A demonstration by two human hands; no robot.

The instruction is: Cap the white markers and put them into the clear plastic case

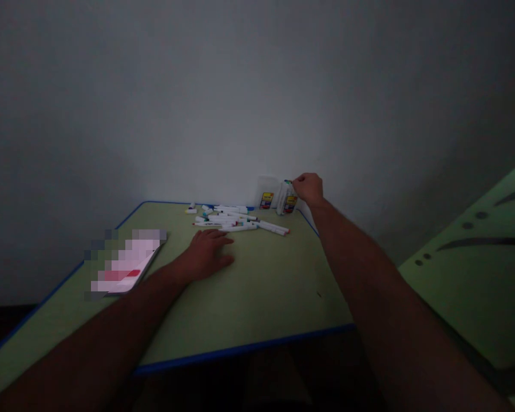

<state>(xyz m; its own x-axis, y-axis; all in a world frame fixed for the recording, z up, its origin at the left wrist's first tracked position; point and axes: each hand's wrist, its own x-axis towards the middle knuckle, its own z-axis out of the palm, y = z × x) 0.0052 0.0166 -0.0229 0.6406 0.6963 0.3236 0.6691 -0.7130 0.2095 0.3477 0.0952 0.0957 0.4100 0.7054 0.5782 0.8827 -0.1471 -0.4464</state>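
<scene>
Resting on the table, my left hand [206, 253] has its fingers spread and holds nothing. Just beyond its fingertips lies a loose pile of white markers [227, 218] with coloured ends. My right hand [309, 187] is closed in a pinch at the top of a clear plastic case [287, 200], which stands upright near the wall with markers inside. What those fingers grip is too small and dark to make out. Left of that case stands a second translucent case [266, 191] with a yellow and red label.
The pale green table [257, 297] has a blue edge and stands against a grey wall [223, 103]. A tablet-like device [133, 260], partly pixelated, lies on the left. At the right rises a green panel [476, 274] with dark curved markings.
</scene>
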